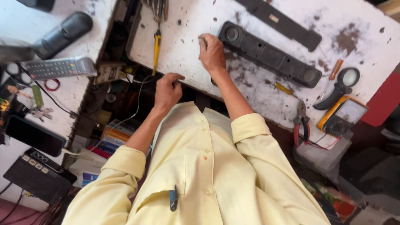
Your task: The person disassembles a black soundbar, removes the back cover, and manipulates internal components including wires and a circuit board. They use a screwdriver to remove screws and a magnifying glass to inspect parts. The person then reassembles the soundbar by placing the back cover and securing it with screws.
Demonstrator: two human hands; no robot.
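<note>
A white, paint-worn counter (187, 46) fills the upper middle of the view, and on it lies a long black speaker bar (270, 54), set on a slant with a round speaker at each end. A second, flatter black strip (283, 23) lies beyond it, apart from the bar. The person's right hand (211, 52) rests on the counter just beside the near-left end of the speaker bar, fingers curled in a clenched grip; whether anything small sits inside it cannot be told. The left hand (167, 91) is at the counter's near edge, fingers curled over the rim, holding no tool. To the right sit a yellow multimeter (342, 116), red-handled pliers (301, 125) and a black magnifying glass (341, 85). A yellow-handled screwdriver (156, 48) lies left of the hands.
</note>
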